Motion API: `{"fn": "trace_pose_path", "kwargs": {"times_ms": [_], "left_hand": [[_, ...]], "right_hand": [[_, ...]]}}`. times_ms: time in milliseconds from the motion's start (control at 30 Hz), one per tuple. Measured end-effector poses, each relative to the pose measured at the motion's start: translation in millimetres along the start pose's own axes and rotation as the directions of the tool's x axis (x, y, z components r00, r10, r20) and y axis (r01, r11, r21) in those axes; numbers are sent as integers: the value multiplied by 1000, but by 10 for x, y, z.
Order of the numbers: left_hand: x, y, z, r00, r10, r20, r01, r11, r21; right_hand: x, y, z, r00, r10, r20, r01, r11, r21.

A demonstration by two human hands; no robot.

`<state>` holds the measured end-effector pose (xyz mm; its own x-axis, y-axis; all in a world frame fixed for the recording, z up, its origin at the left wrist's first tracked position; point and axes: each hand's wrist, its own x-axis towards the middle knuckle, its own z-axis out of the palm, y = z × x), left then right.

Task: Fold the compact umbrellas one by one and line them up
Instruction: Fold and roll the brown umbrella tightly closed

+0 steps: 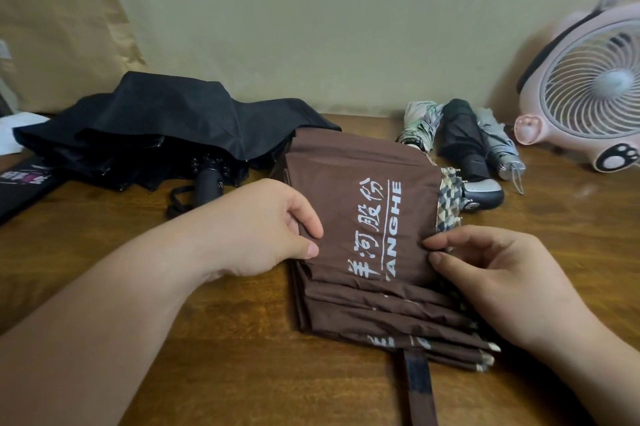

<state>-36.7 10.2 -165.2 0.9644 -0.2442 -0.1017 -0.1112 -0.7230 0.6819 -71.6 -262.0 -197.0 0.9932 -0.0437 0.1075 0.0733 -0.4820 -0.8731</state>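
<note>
three umbrellas point(464, 138) already lie rolled tight and side by side near the back edge of the table point(242, 373), right of centre, just beside the pink fan point(585, 93) in the back right corner. i judge those to be the finished ones, and the start of the line.

the brown umbrella point(363, 217) is the one in hand. it lies in the middle of the table, running from the near edge toward the back, its panels stacked flat in overlapping pleats with the printed panel on top. the left hand point(256, 228) pinches the left edge of that top panel between thumb and fingers. the right hand point(502, 280) pinches the right edge the same way, by the checked trim. the strap point(419, 387) hangs loose toward the near edge, so the cloth is not yet rolled or fastened. this one looks about halfway: pleats gathered, then rolling, strapping and setting beside the three are left. a dark handle point(483, 193) lies at its far right; whose it is i cannot tell.

the black umbrella point(156, 127) sits toward the back left, collapsed but with its canopy loose and heaped, its handle pointing to the near side. it seems untouched and comes after.

a paper bag point(62, 37) stands at the back left corner against the wall.

so, by my count, three are done, one is under way, and at least one waits.
</note>
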Motion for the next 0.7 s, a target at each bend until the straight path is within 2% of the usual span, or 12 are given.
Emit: {"fn": "trace_pose_path", "kwargs": {"times_ms": [133, 267, 400, 500, 600, 700], "left_hand": [[2, 23, 22, 1000, -7, 9, 6, 991, 131], [-14, 84, 110, 997, -13, -80, 37, 950, 310], [-21, 205, 176, 988, -1, -153, 86, 832, 548], [-22, 266, 222, 977, 109, -185, 51, 718, 694], [19, 316, 201, 946, 308, -103, -129, 647, 752], [146, 436, 190, 950, 298, 91, -258, 588, 767]], "right_hand": [[-16, -17, 19, 1000, -28, -13, 26, 995, -95], [-34, -13, 37, 997, -77, -18, 71, 974, -215], [-44, -23, 30, 995, -99, 0, 96, 956, -277], [-54, -29, 30, 994, -103, 25, 106, 949, -297], [-65, -38, 20, 993, -109, 50, 119, 937, -329], [-68, -41, 2, 992, -109, 70, 126, 929, -348]]}}
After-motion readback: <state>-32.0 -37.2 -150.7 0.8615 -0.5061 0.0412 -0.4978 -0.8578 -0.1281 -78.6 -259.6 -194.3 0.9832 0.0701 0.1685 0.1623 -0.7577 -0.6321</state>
